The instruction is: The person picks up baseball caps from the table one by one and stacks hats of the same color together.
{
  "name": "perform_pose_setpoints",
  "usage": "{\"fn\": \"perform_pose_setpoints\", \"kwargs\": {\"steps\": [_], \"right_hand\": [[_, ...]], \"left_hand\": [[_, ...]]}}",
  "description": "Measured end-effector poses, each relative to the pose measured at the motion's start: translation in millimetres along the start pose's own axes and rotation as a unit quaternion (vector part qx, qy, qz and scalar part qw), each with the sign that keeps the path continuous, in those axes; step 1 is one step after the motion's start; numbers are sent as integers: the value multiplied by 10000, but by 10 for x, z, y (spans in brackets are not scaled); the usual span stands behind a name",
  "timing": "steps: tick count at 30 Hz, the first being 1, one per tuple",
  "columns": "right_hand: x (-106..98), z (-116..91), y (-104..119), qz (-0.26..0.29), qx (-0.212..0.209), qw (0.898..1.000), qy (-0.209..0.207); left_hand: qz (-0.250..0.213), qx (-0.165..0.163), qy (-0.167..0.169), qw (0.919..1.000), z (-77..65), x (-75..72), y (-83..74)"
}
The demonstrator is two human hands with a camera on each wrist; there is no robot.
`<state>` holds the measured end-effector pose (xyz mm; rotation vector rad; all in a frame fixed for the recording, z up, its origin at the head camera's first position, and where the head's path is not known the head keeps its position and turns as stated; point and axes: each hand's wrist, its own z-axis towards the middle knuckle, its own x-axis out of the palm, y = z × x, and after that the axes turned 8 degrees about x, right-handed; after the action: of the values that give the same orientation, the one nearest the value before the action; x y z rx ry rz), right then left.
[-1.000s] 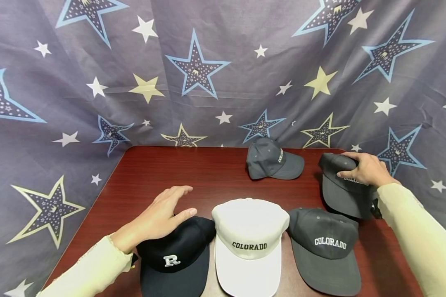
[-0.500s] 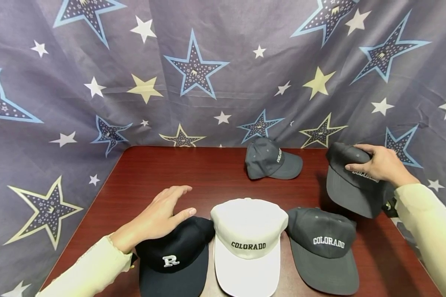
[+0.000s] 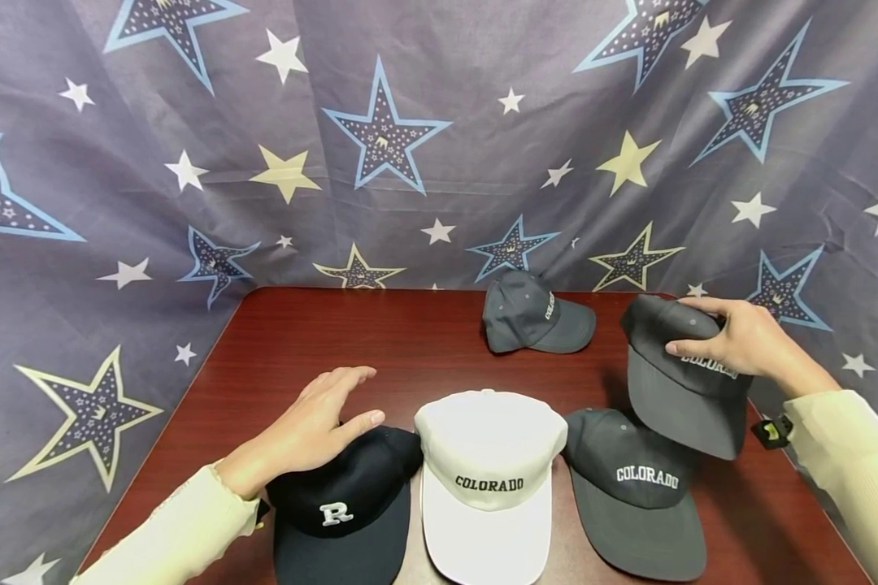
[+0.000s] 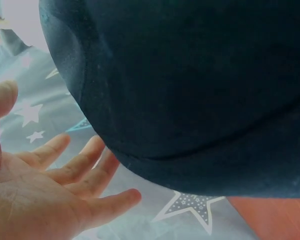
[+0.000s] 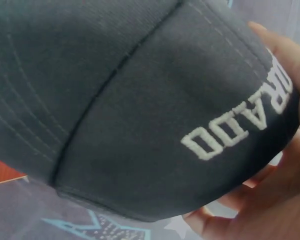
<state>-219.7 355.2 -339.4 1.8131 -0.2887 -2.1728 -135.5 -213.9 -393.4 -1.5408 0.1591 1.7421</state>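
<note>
My right hand [image 3: 757, 345] grips a dark grey cap [image 3: 680, 402] by its crown, thumb on the front and fingers behind. In the right wrist view, white lettering runs across this cap [image 5: 140, 125]. The held cap seems raised off the table, its brim overlapping the grey COLORADO cap [image 3: 636, 520] in the front row. My left hand [image 3: 300, 431] has its fingers extended over the black cap [image 3: 369, 487] marked with a white R. In the left wrist view, the fingers [image 4: 77, 170] are spread beside the dark cap [image 4: 180, 100]; whether they touch it, I cannot tell.
A white COLORADO cap [image 3: 490, 443] stands between the black cap and the front grey cap. Another grey cap [image 3: 523, 317] lies sideways at the back of the reddish-brown table [image 3: 322, 325]. A star-patterned cloth [image 3: 439, 195] hangs behind the table.
My right hand carried the grey cap slightly up and right, then back left and nearer, so its brim now overlaps the front grey cap. My left hand stayed put.
</note>
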Motion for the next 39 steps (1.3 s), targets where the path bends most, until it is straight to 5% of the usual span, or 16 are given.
{"fn": "perform_pose_setpoints", "kwargs": {"steps": [20, 32, 39], "right_hand": [[155, -548, 492, -173, -1167, 9930, -62], [341, -820, 631, -526, -1381, 9886, -303], [462, -896, 649, -745, -1276, 9890, -53]], "left_hand": [[240, 26, -194, 9995, -78, -6, 88], [231, -3, -126, 9997, -65, -3, 90], [246, 51, -212, 9995, -63, 7, 91]]}}
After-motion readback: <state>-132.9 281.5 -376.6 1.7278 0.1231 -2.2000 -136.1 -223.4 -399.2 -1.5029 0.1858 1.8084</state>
